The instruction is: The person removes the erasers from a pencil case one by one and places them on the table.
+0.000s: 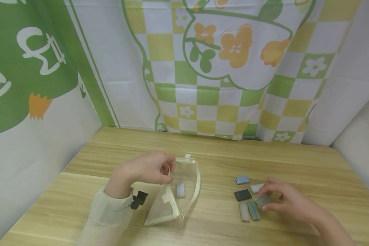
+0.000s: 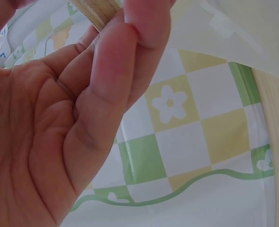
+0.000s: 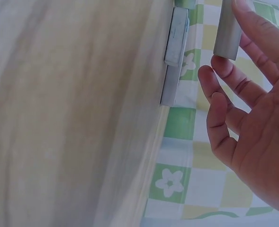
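A cream mesh zip pouch (image 1: pixel 158 215) lies on the table with its mouth spread wide. My left hand (image 1: pixel 153 167) pinches the zipper edge at the pouch's upper left; in the left wrist view the zipper (image 2: pixel 94 14) runs to the fingertips. One pale grey block (image 1: pixel 180 190) shows inside the pouch. On the right, my right hand (image 1: pixel 290 200) pinches a small grey rectangular block (image 1: pixel 263 200) between thumb and fingers. The right wrist view shows that block (image 3: pixel 227 35) held upright at the fingertips, apart from the table.
Beside the right hand lie several small blocks: a blue one (image 1: pixel 242 180), a white one (image 1: pixel 256 188), a black one (image 1: pixel 243 195), a light grey one (image 1: pixel 244 212) and a blue-green one (image 1: pixel 254 210). A patterned curtain (image 1: pixel 227 112) hangs behind the wooden table (image 1: pixel 126 143).
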{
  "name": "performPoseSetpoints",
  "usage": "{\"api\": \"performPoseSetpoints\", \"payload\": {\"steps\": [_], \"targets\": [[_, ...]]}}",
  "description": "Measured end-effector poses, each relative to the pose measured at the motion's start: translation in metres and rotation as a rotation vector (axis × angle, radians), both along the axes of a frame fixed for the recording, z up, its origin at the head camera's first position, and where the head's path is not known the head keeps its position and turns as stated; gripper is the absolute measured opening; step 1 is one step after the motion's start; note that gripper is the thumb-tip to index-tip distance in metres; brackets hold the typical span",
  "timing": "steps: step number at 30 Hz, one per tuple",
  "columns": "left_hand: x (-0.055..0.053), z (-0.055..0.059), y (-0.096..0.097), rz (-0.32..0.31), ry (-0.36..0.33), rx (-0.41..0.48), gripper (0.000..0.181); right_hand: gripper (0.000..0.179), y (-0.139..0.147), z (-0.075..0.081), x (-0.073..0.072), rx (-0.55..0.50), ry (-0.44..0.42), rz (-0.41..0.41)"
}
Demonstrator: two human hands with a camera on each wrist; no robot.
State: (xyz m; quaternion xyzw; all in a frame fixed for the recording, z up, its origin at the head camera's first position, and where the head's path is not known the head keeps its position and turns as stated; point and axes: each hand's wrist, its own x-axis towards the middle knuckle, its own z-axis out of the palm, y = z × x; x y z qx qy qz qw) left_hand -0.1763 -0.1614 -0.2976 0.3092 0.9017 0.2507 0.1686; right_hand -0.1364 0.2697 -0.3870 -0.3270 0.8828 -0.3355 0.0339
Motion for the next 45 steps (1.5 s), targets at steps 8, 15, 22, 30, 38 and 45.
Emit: {"api": "performPoseSetpoints", "payload": {"steps": [8,15,22,30,38,45], "targets": [[0.000,0.000,0.000,-0.004,0.000,0.002,0.013,0.025,0.007,-0.007,0.000,-0.016,0.008,0.059],[0.001,-0.001,-0.001,-0.009,0.003,0.003,0.013,0.024,0.010,-0.008,0.002,0.033,0.028,0.060],[-0.001,0.000,-0.002,-0.019,0.012,0.007,0.013,0.023,0.015,-0.012,0.000,0.103,0.036,0.086],[-0.002,0.000,-0.003,-0.013,-0.008,0.014,0.012,0.023,0.017,-0.012,-0.003,0.118,-0.018,0.116],[0.000,0.001,-0.003,-0.004,-0.012,0.002,0.013,0.022,0.015,-0.009,-0.003,0.147,-0.074,0.099],[0.000,0.001,-0.002,-0.004,0.004,-0.008,0.012,0.023,0.014,-0.008,-0.002,0.146,-0.085,0.105]]}}
